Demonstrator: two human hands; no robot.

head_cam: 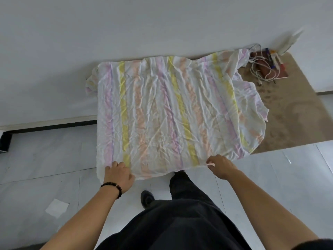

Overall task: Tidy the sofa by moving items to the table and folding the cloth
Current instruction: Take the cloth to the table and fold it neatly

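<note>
A wrinkled white cloth (pixel 167 112) with pink, yellow and orange stripes lies spread over a tan surface (pixel 292 112), its near edge hanging toward me. My left hand (pixel 118 173), with a dark bead bracelet on the wrist, pinches the near left corner of the cloth. My right hand (pixel 220 165) grips the near edge farther right. The cloth's right side is bunched and doubled over. At the far right corner of the tan surface lie a brown book-like item (pixel 270 69), tangled white cables (pixel 259 69) and some pens (pixel 273 56).
A white wall (pixel 126 24) runs behind the tan surface. The floor is pale tile (pixel 45 159) with a white paper scrap (pixel 56 208) at left. My dark trousers and a shoe (pixel 146 197) stand close under the cloth's near edge. A dark object (pixel 5 141) sits at far left.
</note>
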